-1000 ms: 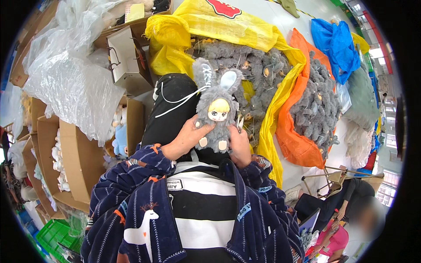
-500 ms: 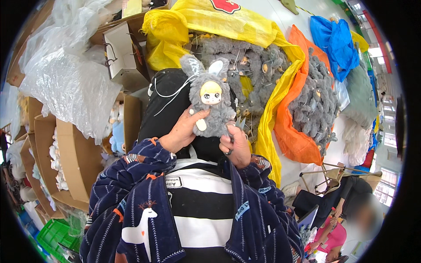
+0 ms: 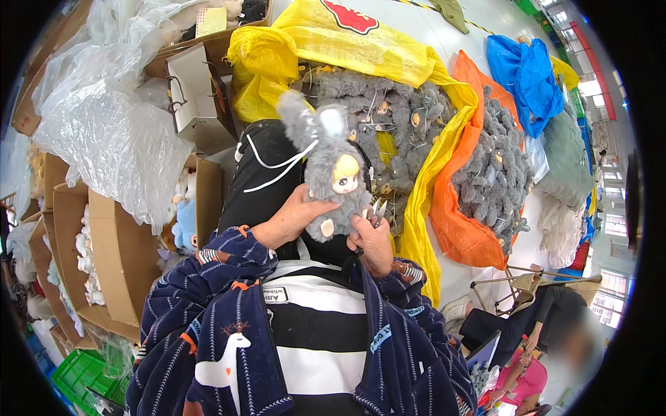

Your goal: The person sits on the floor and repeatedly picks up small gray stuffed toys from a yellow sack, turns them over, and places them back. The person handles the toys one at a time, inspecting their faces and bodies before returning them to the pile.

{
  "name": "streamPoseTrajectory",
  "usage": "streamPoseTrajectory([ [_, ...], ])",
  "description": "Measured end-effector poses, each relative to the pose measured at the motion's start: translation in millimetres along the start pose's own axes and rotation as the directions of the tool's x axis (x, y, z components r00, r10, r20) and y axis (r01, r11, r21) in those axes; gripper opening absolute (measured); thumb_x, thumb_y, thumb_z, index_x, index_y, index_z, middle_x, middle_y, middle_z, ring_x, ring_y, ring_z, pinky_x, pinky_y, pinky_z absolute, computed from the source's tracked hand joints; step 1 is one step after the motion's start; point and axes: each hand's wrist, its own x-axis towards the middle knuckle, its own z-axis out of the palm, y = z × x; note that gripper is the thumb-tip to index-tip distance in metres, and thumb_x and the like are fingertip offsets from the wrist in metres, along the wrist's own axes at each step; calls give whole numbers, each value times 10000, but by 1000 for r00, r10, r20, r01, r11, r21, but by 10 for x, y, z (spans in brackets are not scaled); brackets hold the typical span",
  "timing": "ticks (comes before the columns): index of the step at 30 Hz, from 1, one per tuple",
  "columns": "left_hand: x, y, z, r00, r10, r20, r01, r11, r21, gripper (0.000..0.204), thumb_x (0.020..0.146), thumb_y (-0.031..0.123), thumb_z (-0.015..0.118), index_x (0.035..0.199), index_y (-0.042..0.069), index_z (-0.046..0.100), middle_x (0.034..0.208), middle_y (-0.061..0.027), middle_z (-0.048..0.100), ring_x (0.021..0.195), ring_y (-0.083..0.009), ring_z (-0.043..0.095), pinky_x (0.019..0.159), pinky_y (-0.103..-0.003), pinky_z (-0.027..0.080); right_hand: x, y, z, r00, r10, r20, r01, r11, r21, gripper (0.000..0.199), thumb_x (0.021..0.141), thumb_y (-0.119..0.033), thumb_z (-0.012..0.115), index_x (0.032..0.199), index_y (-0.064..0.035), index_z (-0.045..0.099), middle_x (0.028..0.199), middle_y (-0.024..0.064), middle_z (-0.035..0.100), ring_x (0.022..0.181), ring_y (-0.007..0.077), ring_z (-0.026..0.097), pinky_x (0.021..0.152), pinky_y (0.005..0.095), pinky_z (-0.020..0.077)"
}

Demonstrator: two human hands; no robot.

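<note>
A grey plush doll (image 3: 333,191) with long rabbit ears and a small blond-fringed face is held upright before my body, turned a little to the right. My left hand (image 3: 295,215) grips it round its lower side, the thumb across its belly. My right hand (image 3: 372,239) is closed at the doll's lower right, with the thumb against the fur. From that hand the silver blades of small snips (image 3: 378,211) point upward, their tips apart; the handles are hidden in the palm. White cords (image 3: 277,173) trail left from the doll's neck over my black trousers.
Beyond my knees lies a yellow sack (image 3: 388,48) full of grey plush dolls (image 3: 378,104); an orange sack (image 3: 454,229) of the same is to its right. Cardboard boxes (image 3: 121,249) and clear plastic sheeting (image 3: 104,139) stand left. A seated person (image 3: 534,312) is at lower right.
The doll has moved slightly lower and turned to the right, its ears swinging. My right hand has shifted slightly down, and the snips' blades now show more plainly.
</note>
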Motion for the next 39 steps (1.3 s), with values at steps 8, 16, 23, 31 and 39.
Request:
streamPoseTrajectory([
  [8, 76, 104, -36, 978, 205, -40, -196, 967, 160, 646, 871, 219, 585, 1382, 28, 240, 1244, -74, 443, 1136, -164, 449, 904, -303, 401, 74, -61, -38, 507, -758, 411, 671, 48, -740, 242, 691, 36, 635, 906, -73, 614, 671, 57, 532, 499, 172, 519, 456, 281, 412],
  [16, 201, 139, 43, 961, 223, -162, -248, 955, -160, 453, 814, 121, 588, 1222, 60, 403, 1121, -66, 529, 1047, -172, 516, 923, -340, 412, 107, 131, -183, 580, -551, 601, 743, 56, -667, 261, 704, -92, 695, 961, -106, 651, 673, 85, 521, 601, 235, 574, 514, 298, 466],
  [23, 224, 2, 72, 979, 197, 60, -199, 980, 20, 610, 747, 77, 678, 1269, 37, 363, 1173, -76, 516, 1093, -172, 494, 953, -334, 387, 16, 14, -118, 955, -297, -17, 284, 927, -243, 578, 773, -97, 657, 1264, 7, 372, 1065, 102, 535, 896, 130, 542, 788, 258, 445],
  [31, 236, -130, 11, 942, 314, -120, -298, 945, 132, 546, 770, 151, 691, 1229, 19, 427, 1152, -70, 540, 1059, -177, 523, 923, -332, 415, 42, 145, -42, 934, -343, 102, 358, 889, -286, 702, 717, -112, 697, 1290, 30, 317, 1186, 115, 467, 1077, 175, 469, 938, 309, 377],
  [39, 256, 123, 39, 984, 52, -172, -80, 984, -158, 345, 879, 221, 533, 1173, 44, 489, 1075, -56, 573, 979, -166, 553, 851, -313, 445, 99, 236, -154, 920, -364, 146, 391, 880, -269, 758, 686, -122, 694, 1313, 24, 294, 1235, 134, 432, 1147, 196, 423, 988, 323, 324],
])
